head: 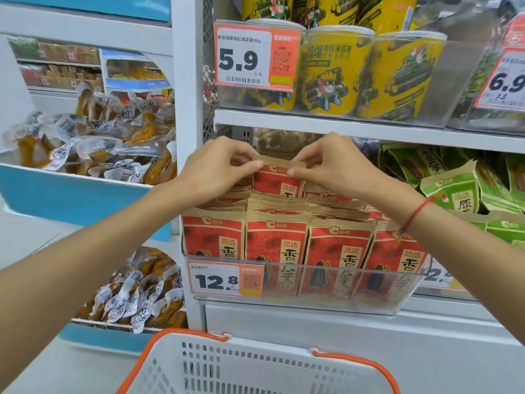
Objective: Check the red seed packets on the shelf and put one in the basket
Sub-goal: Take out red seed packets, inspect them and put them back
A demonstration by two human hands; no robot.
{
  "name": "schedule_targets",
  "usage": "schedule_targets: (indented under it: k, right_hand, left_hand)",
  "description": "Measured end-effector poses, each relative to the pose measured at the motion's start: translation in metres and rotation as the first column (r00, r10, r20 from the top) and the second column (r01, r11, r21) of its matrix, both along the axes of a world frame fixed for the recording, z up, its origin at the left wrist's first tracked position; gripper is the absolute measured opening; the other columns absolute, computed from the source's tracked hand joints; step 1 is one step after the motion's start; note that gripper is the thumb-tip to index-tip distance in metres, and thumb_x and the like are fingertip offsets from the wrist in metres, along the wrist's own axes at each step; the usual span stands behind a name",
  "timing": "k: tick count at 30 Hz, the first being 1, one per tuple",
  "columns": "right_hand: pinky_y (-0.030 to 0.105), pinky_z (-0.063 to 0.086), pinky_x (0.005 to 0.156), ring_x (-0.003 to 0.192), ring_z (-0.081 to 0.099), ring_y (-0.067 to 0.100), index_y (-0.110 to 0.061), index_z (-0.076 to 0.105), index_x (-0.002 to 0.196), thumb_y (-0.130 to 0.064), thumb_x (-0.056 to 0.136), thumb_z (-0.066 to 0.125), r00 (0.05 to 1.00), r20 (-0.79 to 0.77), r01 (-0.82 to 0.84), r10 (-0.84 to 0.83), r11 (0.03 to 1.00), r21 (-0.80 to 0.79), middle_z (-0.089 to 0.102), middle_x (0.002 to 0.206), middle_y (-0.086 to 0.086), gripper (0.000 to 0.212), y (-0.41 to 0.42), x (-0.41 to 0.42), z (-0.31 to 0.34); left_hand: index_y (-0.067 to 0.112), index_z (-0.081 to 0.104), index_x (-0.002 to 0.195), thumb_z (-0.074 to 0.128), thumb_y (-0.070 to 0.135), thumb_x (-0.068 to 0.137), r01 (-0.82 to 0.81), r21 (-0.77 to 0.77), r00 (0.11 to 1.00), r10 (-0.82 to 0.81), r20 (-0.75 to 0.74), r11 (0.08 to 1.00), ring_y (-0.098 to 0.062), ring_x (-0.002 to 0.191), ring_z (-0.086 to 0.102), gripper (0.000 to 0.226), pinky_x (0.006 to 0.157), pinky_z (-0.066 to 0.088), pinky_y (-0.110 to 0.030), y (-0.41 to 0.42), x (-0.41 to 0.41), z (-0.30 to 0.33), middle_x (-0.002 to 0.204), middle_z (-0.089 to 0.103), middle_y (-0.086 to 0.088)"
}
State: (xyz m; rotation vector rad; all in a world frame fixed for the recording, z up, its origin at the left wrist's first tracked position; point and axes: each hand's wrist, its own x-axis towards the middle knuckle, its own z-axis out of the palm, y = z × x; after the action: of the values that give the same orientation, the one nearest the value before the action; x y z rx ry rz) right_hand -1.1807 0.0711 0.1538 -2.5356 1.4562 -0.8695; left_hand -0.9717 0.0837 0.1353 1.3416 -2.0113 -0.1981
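Here, left hand (218, 169) and right hand (332, 166) both pinch one raised red seed packet (277, 179) by its top corners (basket (255, 368) below).

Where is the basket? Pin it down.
The basket sits bottom centre of the head view, below the shelf bin of red seed packets and its 12.8 price tag.

Both hands (220, 166) (331, 166) raised, fingertips pinching
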Motion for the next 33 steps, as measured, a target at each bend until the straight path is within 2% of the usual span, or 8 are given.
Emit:
schedule_targets:
  k: [6, 10, 14, 23, 26, 29, 31, 33]
  right_hand:
    - [0.037, 0.053, 0.088, 0.083, 0.066, 0.010, -0.022, 0.079, 0.084, -0.030, 0.078, 0.078, 0.985, -0.172, 0.027, -0.002, 0.989, 0.145, 0.071, 0.079, -0.009, 0.010, -0.009, 0.007, -0.006]
    - [0.029, 0.051, 0.088, 0.078, 0.064, 0.005, -0.018, 0.079, 0.092, -0.025, 0.081, 0.076, 0.982, -0.184, -0.002, 0.036, 0.983, 0.184, 0.075, 0.086, -0.004, 0.013, -0.004, 0.006, 0.008]
    - [0.035, 0.055, 0.083, 0.080, 0.068, 0.008, -0.025, 0.078, 0.091, -0.028, 0.081, 0.076, 0.987, -0.161, 0.030, -0.024, 0.999, 0.034, 0.074, 0.079, -0.005, 0.011, 0.005, 0.006, 0.003]
    - [0.036, 0.053, 0.086, 0.087, 0.068, 0.013, -0.031, 0.077, 0.092, -0.034, 0.079, 0.077, 0.967, -0.247, 0.070, -0.057, 0.997, 0.044, 0.055, 0.059, -0.018, 0.014, 0.000, 0.013, -0.001]
    - [0.034, 0.053, 0.086, 0.080, 0.065, 0.008, -0.029, 0.078, 0.092, -0.031, 0.081, 0.075, 0.967, -0.253, 0.060, -0.032, 0.993, 0.105, 0.055, 0.059, -0.022, 0.012, -0.003, 0.011, 0.003]
    - [0.018, 0.050, 0.072, 0.063, 0.057, -0.001, -0.021, 0.078, 0.096, -0.032, 0.089, 0.066, 0.981, -0.191, 0.010, 0.034, 0.974, 0.225, 0.067, 0.070, -0.015, 0.017, -0.001, 0.004, 0.004]
    - [0.024, 0.053, 0.079, 0.080, 0.067, 0.011, -0.019, 0.075, 0.103, -0.032, 0.095, 0.058, 0.997, -0.077, 0.010, 0.006, 0.976, 0.219, 0.075, 0.097, 0.002, 0.024, 0.000, -0.001, 0.001]
    - [0.034, 0.048, 0.096, 0.105, 0.065, 0.024, -0.018, 0.068, 0.118, -0.028, 0.099, 0.049, 0.998, -0.051, 0.051, -0.042, 0.983, 0.178, 0.070, 0.114, 0.011, 0.029, 0.002, 0.001, -0.002]
  left_hand:
    - [0.031, 0.075, 0.089, 0.066, 0.042, 0.087, -0.041, 0.141, 0.933, -0.012, 0.358, 0.989, -0.015, 0.101, 0.062, 0.014, 0.088, 0.050, -0.036, -0.013, -0.007, 0.010, 0.107, 0.071, 0.007]
    - [0.037, 0.074, 0.091, 0.067, 0.044, 0.085, 0.007, 0.046, 0.949, -0.021, 0.315, 0.999, -0.011, 0.099, 0.061, 0.011, 0.081, 0.049, -0.032, -0.013, -0.006, 0.016, 0.099, 0.070, 0.011]
    - [0.038, 0.075, 0.090, 0.069, 0.042, 0.085, -0.012, -0.054, 0.953, 0.028, 0.301, 0.998, -0.007, 0.081, 0.058, 0.009, 0.065, 0.039, -0.025, -0.011, -0.003, 0.015, 0.077, 0.065, 0.013]
    - [0.036, 0.075, 0.093, 0.067, 0.045, 0.086, -0.043, -0.044, 0.888, 0.058, 0.456, 0.998, -0.007, 0.080, 0.057, 0.014, 0.058, 0.035, -0.025, -0.022, -0.010, 0.013, 0.073, 0.061, 0.016]
    - [0.037, 0.075, 0.093, 0.068, 0.044, 0.085, -0.042, 0.023, 0.894, 0.028, 0.448, 0.999, -0.006, 0.083, 0.060, 0.013, 0.063, 0.042, -0.026, -0.020, -0.009, 0.016, 0.077, 0.066, 0.017]
    - [0.036, 0.072, 0.103, 0.058, 0.042, 0.093, 0.001, 0.139, 0.918, -0.056, 0.393, 0.990, -0.009, 0.098, 0.062, 0.018, 0.083, 0.050, -0.031, -0.012, -0.002, 0.014, 0.102, 0.071, 0.013]
    - [0.031, 0.067, 0.117, 0.046, 0.037, 0.099, 0.045, 0.214, 0.936, -0.116, 0.333, 0.976, -0.006, 0.104, 0.059, 0.028, 0.092, 0.045, -0.029, -0.003, 0.004, 0.010, 0.115, 0.067, 0.011]
    - [0.026, 0.061, 0.127, 0.040, 0.032, 0.102, 0.072, 0.261, 0.947, -0.149, 0.286, 0.963, 0.008, 0.093, 0.057, 0.033, 0.085, 0.040, -0.014, 0.007, 0.008, 0.007, 0.105, 0.066, 0.014]
